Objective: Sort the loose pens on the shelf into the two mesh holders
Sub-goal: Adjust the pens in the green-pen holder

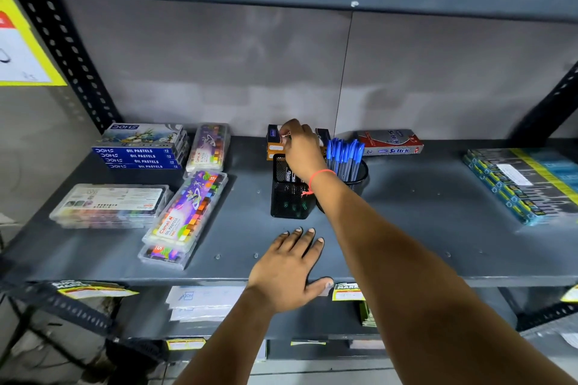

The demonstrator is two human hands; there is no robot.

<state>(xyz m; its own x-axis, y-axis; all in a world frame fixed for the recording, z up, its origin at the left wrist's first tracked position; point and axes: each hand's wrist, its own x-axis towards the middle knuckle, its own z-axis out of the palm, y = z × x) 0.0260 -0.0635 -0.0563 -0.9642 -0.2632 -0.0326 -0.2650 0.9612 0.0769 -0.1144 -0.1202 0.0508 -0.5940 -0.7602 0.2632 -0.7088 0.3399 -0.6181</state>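
Your shelf (406, 228) spans the whole view, dark grey, with stock to the left and right and the two mesh holders near its middle. At the far left sits a stack of oil pastel boxes (140, 153), with clear crayon cases (187, 209) nearer and beside them. At the far right edge lies a row of teal packs (519, 184). A red pen box (391, 142) lies against the back wall, just right of the holders.

The square holder (289, 194) stands left of the round holder (359, 176), the two touching or nearly so. The round one is packed with blue pens (345, 156) standing upright. Green caps show dimly through the square holder's mesh at its base.

Your right hand (301, 150) reaches over the square holder to an orange box (275, 145) behind it, its grip curled together at the box's top; what it pinches, you cannot tell from here. Your left hand (289, 272) lies flat on the near edge of the shelf, fingers spread, holding nothing.
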